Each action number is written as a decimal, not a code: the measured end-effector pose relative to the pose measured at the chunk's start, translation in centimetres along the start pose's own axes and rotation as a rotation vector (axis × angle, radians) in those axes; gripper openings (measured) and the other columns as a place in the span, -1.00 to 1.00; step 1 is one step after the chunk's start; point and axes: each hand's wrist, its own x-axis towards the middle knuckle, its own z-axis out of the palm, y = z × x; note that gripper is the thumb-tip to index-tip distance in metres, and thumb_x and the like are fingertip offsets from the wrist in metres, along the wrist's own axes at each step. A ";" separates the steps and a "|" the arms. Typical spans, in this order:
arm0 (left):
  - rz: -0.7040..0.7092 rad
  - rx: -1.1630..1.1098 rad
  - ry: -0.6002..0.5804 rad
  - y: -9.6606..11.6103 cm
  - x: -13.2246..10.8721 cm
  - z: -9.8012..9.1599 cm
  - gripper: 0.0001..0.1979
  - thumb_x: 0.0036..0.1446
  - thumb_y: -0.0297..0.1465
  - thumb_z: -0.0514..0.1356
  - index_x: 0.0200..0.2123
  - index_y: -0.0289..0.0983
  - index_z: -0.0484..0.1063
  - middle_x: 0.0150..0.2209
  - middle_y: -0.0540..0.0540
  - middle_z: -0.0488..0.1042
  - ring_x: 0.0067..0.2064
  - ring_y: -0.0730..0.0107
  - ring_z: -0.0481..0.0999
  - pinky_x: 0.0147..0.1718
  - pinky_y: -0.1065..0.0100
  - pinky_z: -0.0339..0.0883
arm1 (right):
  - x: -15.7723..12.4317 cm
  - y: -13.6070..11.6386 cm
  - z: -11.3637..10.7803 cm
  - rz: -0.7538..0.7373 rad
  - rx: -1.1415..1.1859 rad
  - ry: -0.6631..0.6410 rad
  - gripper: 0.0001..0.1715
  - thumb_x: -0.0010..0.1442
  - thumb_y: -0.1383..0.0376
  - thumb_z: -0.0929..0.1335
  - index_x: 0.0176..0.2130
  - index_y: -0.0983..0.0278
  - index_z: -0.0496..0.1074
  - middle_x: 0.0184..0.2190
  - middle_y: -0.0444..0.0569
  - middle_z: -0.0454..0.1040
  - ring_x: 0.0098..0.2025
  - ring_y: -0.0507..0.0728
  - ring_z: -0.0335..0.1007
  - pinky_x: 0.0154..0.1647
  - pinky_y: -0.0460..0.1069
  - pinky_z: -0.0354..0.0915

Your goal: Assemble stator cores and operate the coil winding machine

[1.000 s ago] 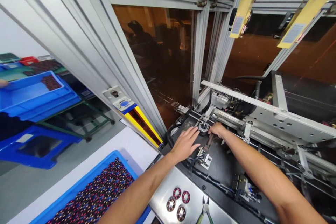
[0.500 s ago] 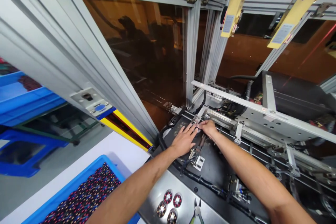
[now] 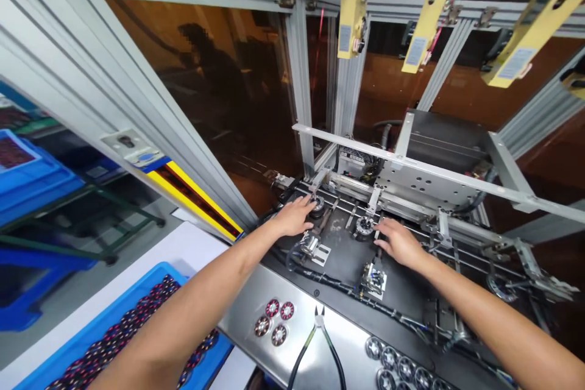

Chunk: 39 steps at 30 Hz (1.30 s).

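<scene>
My left hand (image 3: 295, 217) lies with fingers stretched at a round metal part (image 3: 317, 206) on the black machine bed; its fingertips reach the part's edge, and whether they press on it I cannot tell. My right hand (image 3: 401, 244) hovers with thumb and fingers apart, just right of a second round, spoked metal part (image 3: 365, 226). Nothing shows between its fingers. A small clamp fixture (image 3: 314, 248) sits in front of the left part, and another fixture (image 3: 373, 280) in front of the right one.
On the steel ledge lie several round motor stators (image 3: 287, 311), cutting pliers (image 3: 319, 320) and several silver spoked discs (image 3: 389, 356). A blue tray (image 3: 165, 269) of stators stands at left. A metal crossbar (image 3: 347, 139) spans behind the bed; yellow units (image 3: 351, 15) hang above.
Both hands were together at the left part; my right hand has moved away to the right, beside the second part, and opened. The view has swung right.
</scene>
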 end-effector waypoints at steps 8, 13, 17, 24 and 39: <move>0.034 -0.020 0.157 9.7 -3.8 -2.4 -0.59 0.26 -0.26 0.10 0.11 -0.32 0.39 0.15 -0.26 0.44 0.20 0.08 0.39 0.21 0.05 0.25 | 1.4 -0.9 2.1 0.010 -0.021 -0.077 -0.83 0.27 0.25 0.34 -0.23 0.33 0.44 -0.10 -0.01 0.44 -0.02 0.14 0.36 0.03 0.15 0.32; 0.109 -0.053 0.077 13.5 -2.7 2.9 -0.59 0.22 -0.38 0.15 0.14 -0.32 0.36 0.19 -0.29 0.39 0.24 0.04 0.34 0.18 0.02 0.30 | 2.1 0.3 2.0 0.292 0.035 -0.120 -0.79 0.28 0.23 0.34 -0.15 0.33 0.44 -0.02 0.02 0.43 0.01 0.15 0.38 0.02 0.14 0.36; 0.123 -0.043 0.008 14.3 -0.7 6.4 -0.53 0.22 -0.45 0.11 0.20 -0.39 0.26 0.31 -0.32 0.20 0.33 -0.05 0.17 0.22 -0.02 0.23 | 5.4 1.2 2.5 0.560 0.121 -0.271 -0.71 0.27 0.18 0.36 -0.13 0.35 0.43 -0.17 -0.01 0.48 -0.19 0.09 0.46 -0.17 0.04 0.44; 0.118 0.009 -0.073 14.8 0.2 7.2 -0.44 0.20 -0.45 0.13 0.27 -0.34 0.16 0.37 -0.26 0.08 0.39 -0.06 0.00 0.27 -0.08 0.11 | 7.8 2.4 2.5 0.807 0.301 -0.225 -0.68 0.26 0.17 0.37 -0.11 0.37 0.43 -0.16 0.02 0.48 -0.16 0.11 0.46 -0.15 0.05 0.43; 0.095 0.069 -0.164 15.1 0.0 7.2 -0.27 0.06 -0.55 0.14 0.33 -0.32 0.06 0.41 -0.24 -0.06 0.39 -0.09 -0.01 0.29 -0.13 -0.01 | 3.2 -1.2 -1.2 0.535 0.520 -0.062 -0.69 0.26 0.14 0.37 -0.17 0.35 0.44 -0.23 -0.05 0.50 -0.22 0.08 0.46 -0.15 0.07 0.42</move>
